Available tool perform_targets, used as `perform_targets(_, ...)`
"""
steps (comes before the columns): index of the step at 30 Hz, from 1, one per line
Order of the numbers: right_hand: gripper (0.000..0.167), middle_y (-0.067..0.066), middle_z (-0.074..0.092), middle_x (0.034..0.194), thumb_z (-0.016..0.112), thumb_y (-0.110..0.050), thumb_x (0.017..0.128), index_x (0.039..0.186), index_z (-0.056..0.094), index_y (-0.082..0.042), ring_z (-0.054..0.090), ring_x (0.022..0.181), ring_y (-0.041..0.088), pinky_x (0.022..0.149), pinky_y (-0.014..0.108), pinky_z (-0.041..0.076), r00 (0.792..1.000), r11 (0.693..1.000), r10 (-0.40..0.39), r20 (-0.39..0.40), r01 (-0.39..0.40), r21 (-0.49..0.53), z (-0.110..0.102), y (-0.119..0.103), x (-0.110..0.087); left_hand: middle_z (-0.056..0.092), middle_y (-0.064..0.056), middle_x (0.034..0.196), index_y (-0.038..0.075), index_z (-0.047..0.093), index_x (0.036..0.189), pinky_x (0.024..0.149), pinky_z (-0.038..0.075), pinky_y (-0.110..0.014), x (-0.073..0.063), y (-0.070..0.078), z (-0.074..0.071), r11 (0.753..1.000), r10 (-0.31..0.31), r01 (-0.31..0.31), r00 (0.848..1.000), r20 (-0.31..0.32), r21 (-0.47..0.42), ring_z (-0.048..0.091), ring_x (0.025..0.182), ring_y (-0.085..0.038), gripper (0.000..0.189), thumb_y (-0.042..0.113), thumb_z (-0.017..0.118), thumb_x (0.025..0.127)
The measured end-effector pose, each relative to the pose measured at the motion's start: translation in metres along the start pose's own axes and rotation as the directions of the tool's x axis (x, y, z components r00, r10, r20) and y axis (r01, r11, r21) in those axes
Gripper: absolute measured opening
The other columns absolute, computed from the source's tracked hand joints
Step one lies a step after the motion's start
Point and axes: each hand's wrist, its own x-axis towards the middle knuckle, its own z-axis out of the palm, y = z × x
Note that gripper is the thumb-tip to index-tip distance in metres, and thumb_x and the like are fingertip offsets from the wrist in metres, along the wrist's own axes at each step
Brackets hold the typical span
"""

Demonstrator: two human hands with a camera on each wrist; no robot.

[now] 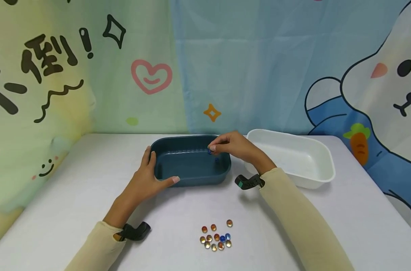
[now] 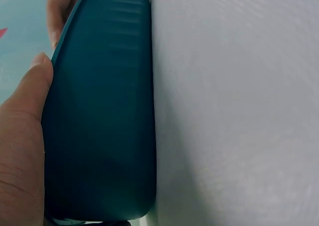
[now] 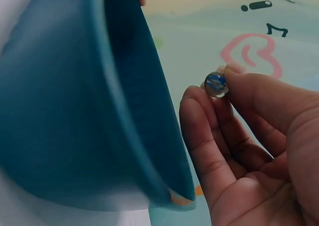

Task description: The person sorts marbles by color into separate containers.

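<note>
My right hand (image 1: 237,146) is over the right end of a dark blue tub (image 1: 192,181), pinching a glass marble (image 3: 216,84) between thumb and fingertips. Blue streaks run through the clear marble. My left hand (image 1: 148,182) rests at the tub's left end, its extended fingers along the side and its thumb (image 2: 32,89) on the front rim. Inside the tub, below the right hand, shows a small blue spot (image 1: 216,160); whether it is a marble or a reflection I cannot tell.
Several amber, red-brown and blue marbles (image 1: 216,237) lie grouped on the white table (image 1: 178,229) in front of the tub. To the right stands a white tub (image 1: 315,180). A printed cloth (image 1: 259,75) hangs behind the table.
</note>
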Motion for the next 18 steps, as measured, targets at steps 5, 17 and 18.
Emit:
perform_targets(5, 0.034, 0.015, 0.067, 0.114, 0.068, -0.025, 0.093, 0.116, 0.069, 0.001, 0.065, 0.099, 0.026, 0.097, 0.045, 0.045, 1.0, 0.999, 0.009, 0.023, -0.009, 0.034, 0.001, 0.001, 0.012, -0.013, -0.006, 0.161, -0.004, 0.005, 0.153, 0.103, 0.035, -0.058, -0.002, 0.0, 0.0, 1.0, -0.001, 0.001, 1.0, -0.008, -0.001, 0.027, 0.138, -0.045, 0.128, 0.08, 0.06, 0.073)
perform_targets(17, 0.032, 0.02, 0.06, 0.128, 0.065, -0.016, 0.095, 0.12, 0.066, 0.005, 0.065, 0.103, 0.027, 0.095, 0.038, 0.048, 0.995, 0.986, 0.092, 0.031, -0.096, 0.139, 0.008, 0.003, 0.028, -0.013, -0.005, 0.161, -0.003, 0.004, 0.154, 0.102, 0.037, -0.057, 0.0, 0.001, 0.0, 1.0, -0.013, 0.013, 1.0, -0.003, 0.019, 0.033, 0.135, -0.048, 0.132, 0.083, 0.059, 0.07)
perform_targets(18, 0.033, 0.022, 0.058, 0.13, 0.065, -0.015, 0.095, 0.12, 0.065, 0.006, 0.065, 0.104, 0.028, 0.094, 0.037, 0.048, 0.994, 0.982, 0.104, 0.034, -0.108, 0.158, 0.008, 0.003, 0.029, -0.014, -0.005, 0.161, -0.003, 0.003, 0.153, 0.102, 0.037, -0.057, 0.0, 0.001, 0.0, 1.0, -0.011, 0.011, 1.0, -0.003, 0.02, 0.033, 0.134, -0.048, 0.132, 0.082, 0.059, 0.07)
